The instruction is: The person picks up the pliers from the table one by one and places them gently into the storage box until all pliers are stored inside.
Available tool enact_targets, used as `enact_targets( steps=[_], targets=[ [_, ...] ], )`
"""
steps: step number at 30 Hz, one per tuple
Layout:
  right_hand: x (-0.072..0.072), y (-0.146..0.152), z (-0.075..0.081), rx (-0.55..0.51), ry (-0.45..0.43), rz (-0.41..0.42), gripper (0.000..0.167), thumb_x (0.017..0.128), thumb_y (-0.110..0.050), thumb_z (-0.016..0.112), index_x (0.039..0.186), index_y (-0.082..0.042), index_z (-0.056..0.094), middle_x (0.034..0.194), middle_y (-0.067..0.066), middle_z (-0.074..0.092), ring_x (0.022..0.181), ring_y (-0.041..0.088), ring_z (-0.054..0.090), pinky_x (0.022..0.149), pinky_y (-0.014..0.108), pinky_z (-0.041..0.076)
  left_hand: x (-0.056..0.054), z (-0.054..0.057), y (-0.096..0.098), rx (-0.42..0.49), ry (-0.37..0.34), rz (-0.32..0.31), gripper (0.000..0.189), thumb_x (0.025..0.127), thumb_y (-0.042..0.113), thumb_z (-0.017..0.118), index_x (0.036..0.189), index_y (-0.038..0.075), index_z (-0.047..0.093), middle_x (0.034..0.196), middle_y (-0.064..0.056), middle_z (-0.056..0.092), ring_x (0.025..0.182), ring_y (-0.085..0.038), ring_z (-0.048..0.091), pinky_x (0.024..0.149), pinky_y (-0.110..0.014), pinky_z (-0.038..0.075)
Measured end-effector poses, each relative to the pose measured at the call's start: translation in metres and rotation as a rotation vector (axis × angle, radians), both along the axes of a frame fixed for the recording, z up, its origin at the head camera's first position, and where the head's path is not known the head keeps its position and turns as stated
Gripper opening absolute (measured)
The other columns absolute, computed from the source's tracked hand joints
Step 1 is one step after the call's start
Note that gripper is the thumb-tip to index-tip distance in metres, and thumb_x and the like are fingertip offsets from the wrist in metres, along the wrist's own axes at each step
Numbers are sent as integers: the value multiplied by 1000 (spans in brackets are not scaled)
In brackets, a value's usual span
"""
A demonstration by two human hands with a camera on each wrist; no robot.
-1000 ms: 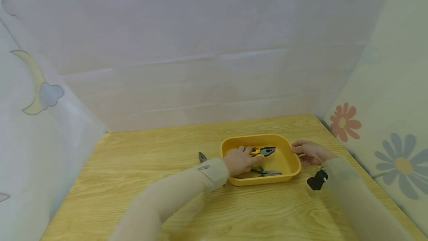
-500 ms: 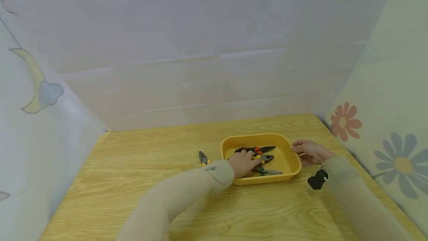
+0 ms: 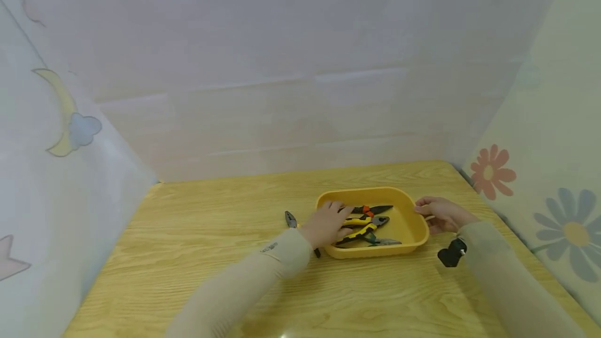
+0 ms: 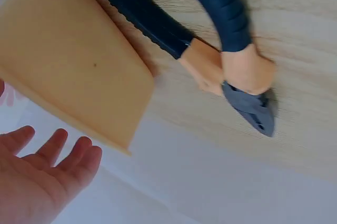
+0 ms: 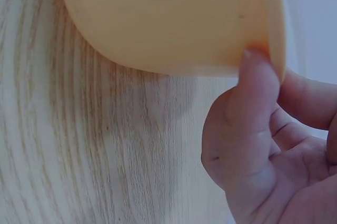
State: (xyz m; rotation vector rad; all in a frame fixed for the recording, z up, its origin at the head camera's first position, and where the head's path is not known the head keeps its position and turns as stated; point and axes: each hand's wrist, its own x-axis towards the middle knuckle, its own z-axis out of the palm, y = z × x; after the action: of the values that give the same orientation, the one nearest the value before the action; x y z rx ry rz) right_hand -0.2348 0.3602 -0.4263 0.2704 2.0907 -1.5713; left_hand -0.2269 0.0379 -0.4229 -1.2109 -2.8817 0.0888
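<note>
A yellow plastic basin (image 3: 418, 241) stands on the wooden table. Inside lie yellow-and-black-handled pliers (image 3: 360, 232), a dark-jawed tool with red-and-black handles (image 3: 375, 209), and green-handled pliers (image 3: 386, 242). My left hand (image 3: 325, 224) hovers over the basin's left rim, fingers loosely extended and holding nothing; in the left wrist view its fingertips (image 4: 90, 158) are apart from the rim. Just left of the basin, another pair of pliers (image 4: 231, 66) lies on the table, partly behind my left hand in the head view. My right hand (image 3: 443, 215) pinches the basin's right rim between thumb (image 5: 253, 92) and fingers.
The wooden tabletop (image 3: 225, 207) extends left and in front of the basin. Pale sheeting walls enclose the back and both sides, with a printed moon (image 3: 58, 108) at left and flowers (image 3: 493, 171) at right. A black device (image 3: 452, 253) hangs at my right wrist.
My left hand has let go of the yellow-and-black pliers, which now lie in the basin, and has drawn back left toward the rim. My right hand keeps its grip. The head view shifted slightly.
</note>
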Motion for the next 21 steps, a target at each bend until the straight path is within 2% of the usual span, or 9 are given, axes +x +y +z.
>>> enact_targets(
  steps=[3,7,14,21],
  targets=[
    [0,2,-1,8,-10,-5,15,103,-13,48,112,-1,48,90,7,57,74,19,61,67,36,56,5,4,-14,78,-24,50,60,100,43,51,150,13,38,142,-11,45,130,-26,43,103,-38,40],
    [-1,4,-1,8,-17,-9,13,103,-14,48,110,-2,48,89,6,57,74,19,62,68,35,57,10,5,-30,146,-25,82,61,99,43,52,149,11,38,141,-14,45,129,-28,44,104,-39,40],
    [-1,2,-1,0,-18,-13,12,103,-13,48,110,-3,49,89,6,56,74,19,61,68,35,57,17,0,-53,232,37,114,60,98,40,57,144,5,43,136,-20,50,123,-34,50,99,-43,45],
    [0,1,0,-13,-15,-12,14,102,-14,49,111,-3,50,89,6,57,73,18,61,66,34,57,22,-6,-69,293,27,156,59,98,34,59,143,1,42,136,-23,48,123,-37,49,101,-46,42]
  ],
)
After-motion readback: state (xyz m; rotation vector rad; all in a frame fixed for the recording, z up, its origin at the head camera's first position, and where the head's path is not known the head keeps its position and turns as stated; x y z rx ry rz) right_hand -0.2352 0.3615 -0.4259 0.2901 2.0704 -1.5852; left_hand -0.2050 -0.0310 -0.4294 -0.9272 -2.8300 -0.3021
